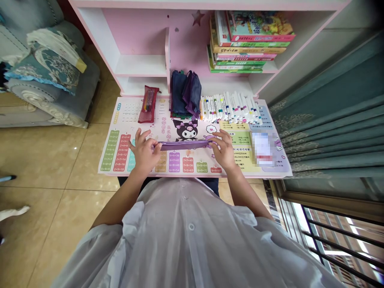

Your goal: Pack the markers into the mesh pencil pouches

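A purple zippered pouch (186, 145) is stretched level between my two hands, seen nearly edge-on above the desk mat. At its left end my left hand (145, 150) pinches it between thumb and forefinger, other fingers spread. My right hand (223, 149) pinches the right end in the same way. Beyond the pouch lies a stack of dark blue and purple mesh pouches (185, 94). A red mesh pouch (149, 104) with several pens inside rests to their left. On the right, many white markers with coloured bands (229, 107) lie side by side in a row.
The desk mat (112, 164) carries printed times tables and a cartoon figure. A blurred white item (263, 149) lies at the right. Behind, the pink and white shelf (141, 64) holds stacked books (246, 50). A grey sofa (51, 92) stands left; a teal curtain (330, 112) hangs right.
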`<act>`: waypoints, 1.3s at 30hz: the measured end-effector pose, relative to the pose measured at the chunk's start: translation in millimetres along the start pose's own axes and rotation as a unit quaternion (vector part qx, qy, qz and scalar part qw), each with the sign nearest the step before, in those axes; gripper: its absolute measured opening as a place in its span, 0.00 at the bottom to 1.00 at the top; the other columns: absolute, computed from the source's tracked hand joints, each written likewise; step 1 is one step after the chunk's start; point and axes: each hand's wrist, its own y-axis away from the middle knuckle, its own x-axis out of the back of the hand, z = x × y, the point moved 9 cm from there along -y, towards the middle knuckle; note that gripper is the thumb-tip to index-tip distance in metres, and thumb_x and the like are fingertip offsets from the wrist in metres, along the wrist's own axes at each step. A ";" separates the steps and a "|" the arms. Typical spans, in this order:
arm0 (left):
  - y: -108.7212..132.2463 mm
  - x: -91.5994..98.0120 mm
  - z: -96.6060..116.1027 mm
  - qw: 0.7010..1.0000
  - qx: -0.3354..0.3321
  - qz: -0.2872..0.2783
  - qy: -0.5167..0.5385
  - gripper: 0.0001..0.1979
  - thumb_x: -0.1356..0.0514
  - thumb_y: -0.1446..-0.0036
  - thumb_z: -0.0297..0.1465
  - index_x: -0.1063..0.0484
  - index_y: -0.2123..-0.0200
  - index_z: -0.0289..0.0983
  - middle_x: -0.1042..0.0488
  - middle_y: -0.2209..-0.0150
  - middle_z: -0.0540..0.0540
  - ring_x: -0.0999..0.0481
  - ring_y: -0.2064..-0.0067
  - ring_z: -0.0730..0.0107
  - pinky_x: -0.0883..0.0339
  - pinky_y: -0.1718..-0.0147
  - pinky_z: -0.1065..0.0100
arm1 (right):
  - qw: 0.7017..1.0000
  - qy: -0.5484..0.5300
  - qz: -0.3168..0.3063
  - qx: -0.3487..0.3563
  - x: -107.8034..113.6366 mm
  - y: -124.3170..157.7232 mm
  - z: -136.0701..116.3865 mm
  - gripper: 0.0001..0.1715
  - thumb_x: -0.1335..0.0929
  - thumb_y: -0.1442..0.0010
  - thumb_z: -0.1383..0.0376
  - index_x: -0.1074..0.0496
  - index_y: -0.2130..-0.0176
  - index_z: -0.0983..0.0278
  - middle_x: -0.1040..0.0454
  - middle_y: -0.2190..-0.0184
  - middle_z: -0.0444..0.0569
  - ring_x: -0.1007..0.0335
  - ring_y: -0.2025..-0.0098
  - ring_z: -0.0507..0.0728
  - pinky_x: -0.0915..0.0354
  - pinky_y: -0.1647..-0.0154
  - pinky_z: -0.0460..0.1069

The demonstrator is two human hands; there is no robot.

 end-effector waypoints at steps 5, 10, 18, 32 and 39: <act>2.0 2.6 -2.7 1.000 0.001 0.000 -0.002 0.08 0.37 0.44 0.33 0.31 0.74 0.40 0.28 0.41 0.44 0.47 0.28 0.42 0.65 0.33 0.28 | 1.000 -0.005 -0.010 -0.004 -2.2 -0.9 0.3 0.14 0.35 0.32 0.55 0.22 0.58 0.57 0.25 0.50 0.54 0.38 0.36 0.69 0.38 0.36 0.70; 2.3 7.7 -11.9 1.000 0.015 0.008 -0.009 0.08 0.38 0.44 0.34 0.31 0.73 0.40 0.28 0.40 0.44 0.47 0.27 0.43 0.64 0.34 0.27 | 1.000 0.011 0.004 -0.010 2.6 -1.3 4.2 0.16 0.36 0.32 0.55 0.21 0.58 0.58 0.25 0.51 0.54 0.37 0.37 0.69 0.37 0.36 0.70; 4.4 10.5 -19.7 1.000 0.029 0.000 -0.001 0.08 0.38 0.43 0.34 0.31 0.74 0.41 0.29 0.39 0.44 0.47 0.27 0.42 0.65 0.34 0.25 | 1.000 0.003 -0.002 0.002 3.8 -3.8 3.4 0.13 0.34 0.33 0.57 0.21 0.58 0.57 0.25 0.50 0.54 0.38 0.36 0.69 0.38 0.36 0.70; 6.0 6.9 -26.2 0.998 0.058 -0.023 -0.005 0.07 0.39 0.42 0.34 0.30 0.73 0.41 0.29 0.39 0.44 0.47 0.28 0.42 0.64 0.35 0.24 | 1.000 0.018 -0.006 0.019 -0.6 -5.5 3.6 0.12 0.34 0.32 0.58 0.21 0.59 0.58 0.25 0.49 0.54 0.38 0.36 0.69 0.37 0.37 0.69; -10.6 13.1 5.8 0.993 -0.040 -0.080 -0.079 0.09 0.38 0.40 0.40 0.24 0.63 0.43 0.32 0.36 0.42 0.49 0.27 0.42 0.63 0.34 0.26 | 0.999 -0.003 -0.020 0.026 0.7 -11.8 6.1 0.12 0.34 0.32 0.58 0.21 0.58 0.57 0.25 0.49 0.53 0.38 0.35 0.68 0.37 0.35 0.68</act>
